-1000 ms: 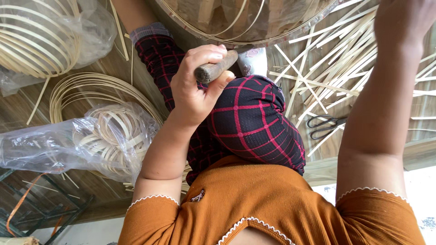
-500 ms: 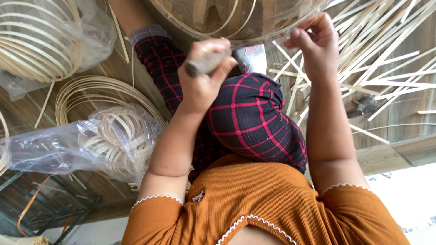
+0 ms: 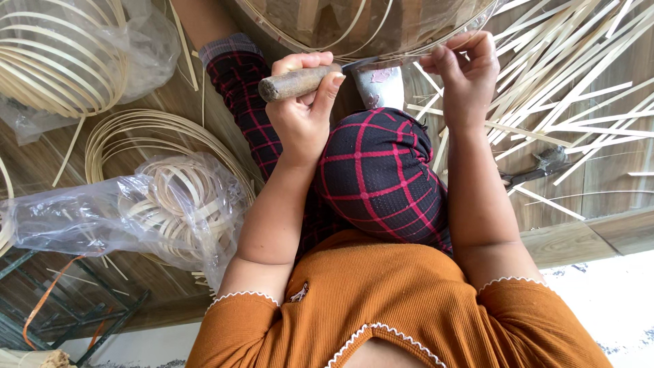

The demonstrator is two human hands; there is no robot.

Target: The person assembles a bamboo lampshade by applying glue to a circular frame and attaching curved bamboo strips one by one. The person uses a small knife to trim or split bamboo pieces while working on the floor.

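Over on the left, coiled cane hoops [image 3: 58, 58] sit bagged in clear plastic [image 3: 136, 211], kept tidy on the wooden floor [image 3: 48, 170]. Centre now: the left hand [image 3: 303, 112] is wrapped tight round a knife's wooden handle [image 3: 293, 83], blade [image 3: 371, 65] pointing across the raised knee [image 3: 381, 170], apparently for support. The right hand [image 3: 463, 75] pinches a thin strip [image 3: 409, 60] against that blade. Loose splints [image 3: 572, 75] fan rightward.

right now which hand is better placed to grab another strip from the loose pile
Right. The right hand sits beside the loose strips, pinching only a thin strip. The left hand is closed around the knife handle, away from them.
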